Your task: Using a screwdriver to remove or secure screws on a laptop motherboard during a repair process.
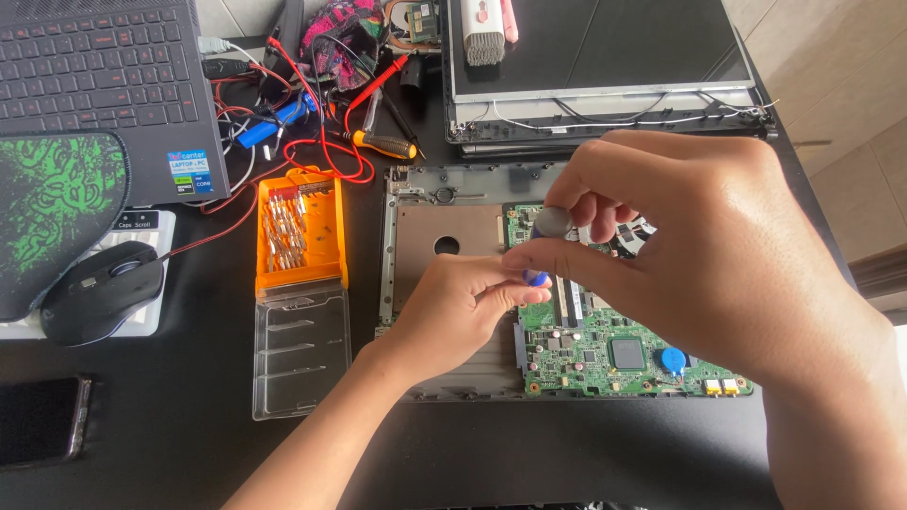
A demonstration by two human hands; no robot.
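Your desk was black and matte, crowded edge to edge. Top left sat a dark laptop; top right a detached screen panel, flat and glossy, loose wires along its lower edge. In the middle lay the open chassis, grey metal, with the green board seated in its right half, studded with chips and a blue round part. Left of it was an orange bit case, its clear lid folded down towards you. A black mouse sat on a green-patterned pad, a phone at the near left edge.

Your right hand was curled tight, fingertips pinching the grey cap of a small screwdriver standing upright over the board's top-left corner. Your left hand was half closed, thumb and forefinger steadying its blue shaft low down; the tip was hidden, so probably on a screw.

The driver looked light, stiff, a bit slick at the cap: best gripped at cap and shaft as you had it. The board looked thin and fragile; hold by edges only.
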